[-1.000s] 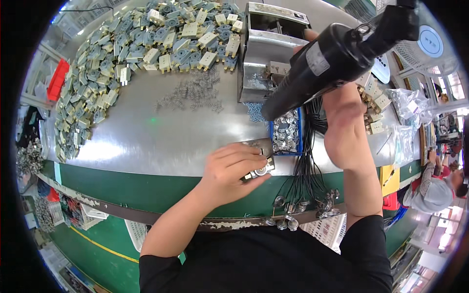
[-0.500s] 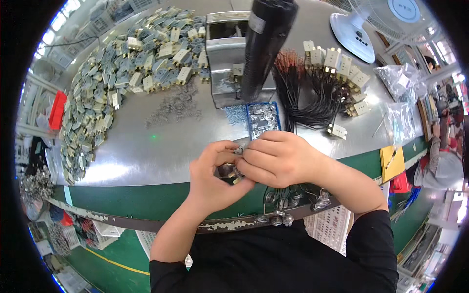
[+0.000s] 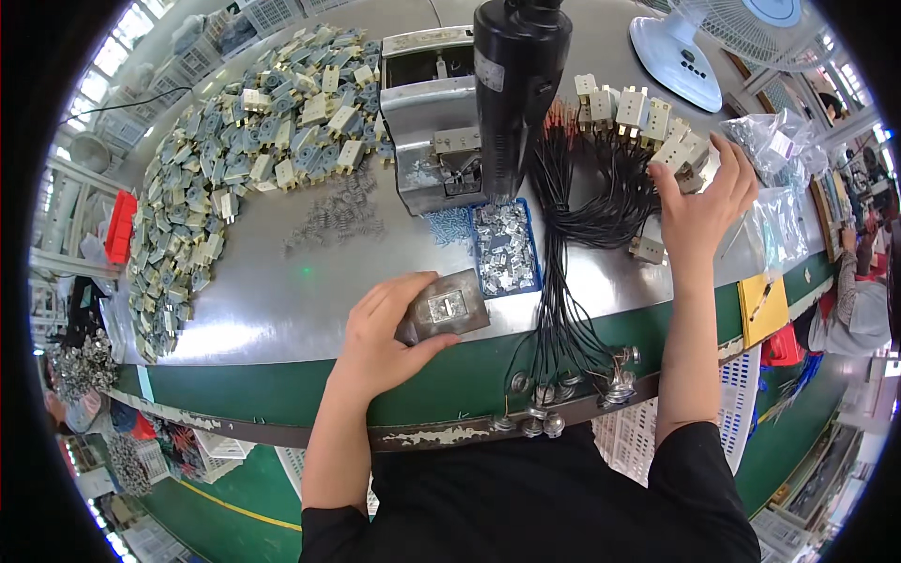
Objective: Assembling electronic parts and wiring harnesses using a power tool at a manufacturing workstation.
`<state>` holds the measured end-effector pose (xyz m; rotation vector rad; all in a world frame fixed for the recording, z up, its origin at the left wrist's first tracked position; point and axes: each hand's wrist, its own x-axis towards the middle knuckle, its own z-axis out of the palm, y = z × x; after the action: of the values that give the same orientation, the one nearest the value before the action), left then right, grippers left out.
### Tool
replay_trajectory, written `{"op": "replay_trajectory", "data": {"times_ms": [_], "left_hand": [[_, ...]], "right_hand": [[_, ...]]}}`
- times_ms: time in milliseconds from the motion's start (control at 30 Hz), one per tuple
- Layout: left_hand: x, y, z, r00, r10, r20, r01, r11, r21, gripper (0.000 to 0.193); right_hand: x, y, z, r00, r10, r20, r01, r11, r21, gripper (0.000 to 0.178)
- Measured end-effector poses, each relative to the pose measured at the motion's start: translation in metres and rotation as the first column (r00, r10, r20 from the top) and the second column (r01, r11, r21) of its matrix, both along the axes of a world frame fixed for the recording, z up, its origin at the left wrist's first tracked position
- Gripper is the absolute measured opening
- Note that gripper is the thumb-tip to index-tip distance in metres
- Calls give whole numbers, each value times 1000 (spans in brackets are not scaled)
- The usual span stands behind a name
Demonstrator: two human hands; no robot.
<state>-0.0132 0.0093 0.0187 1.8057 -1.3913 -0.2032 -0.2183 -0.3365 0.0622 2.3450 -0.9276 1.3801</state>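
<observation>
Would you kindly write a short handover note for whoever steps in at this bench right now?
Left hand: resting on the square grey metal fixture block at the table's near edge, steadying it.
Right hand: open, reaching into the beige terminal blocks with black wire leads at the far right.
Black powered screwdriver hangs free above the blue tray of small metal clips.
Done: a part sits in the fixture.
Left: whether it is fastened cannot be told.

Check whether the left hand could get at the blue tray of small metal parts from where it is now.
Probably yes. The left hand rests on a metal fixture block at the table's near edge, and the blue tray sits just beyond it, open on top. Only the block lies between; the hanging black tool is farther back.
</observation>
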Motion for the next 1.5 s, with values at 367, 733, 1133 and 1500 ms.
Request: {"op": "replay_trajectory", "data": {"times_ms": [367, 733, 1133, 1500], "left_hand": [[12, -1, -10, 991, -28, -129, 16, 996, -90, 68], [3, 8, -11, 998, 50, -30, -53, 993, -106, 57], [15, 14, -21, 970, 220, -107, -243, 915, -322, 39], [14, 13, -28, 977, 213, -27, -204, 877, -434, 27]], "right_hand": [[19, 47, 29, 916, 382, -121, -388, 921, -29, 28], [50, 132, -5, 253, 946, -204, -418, 297, 858, 14], [56, 136, -3, 164, 932, -324, -494, 362, 791, 13], [68, 200, 8, -395, 859, -326, -393, 163, 905, 14]]}}
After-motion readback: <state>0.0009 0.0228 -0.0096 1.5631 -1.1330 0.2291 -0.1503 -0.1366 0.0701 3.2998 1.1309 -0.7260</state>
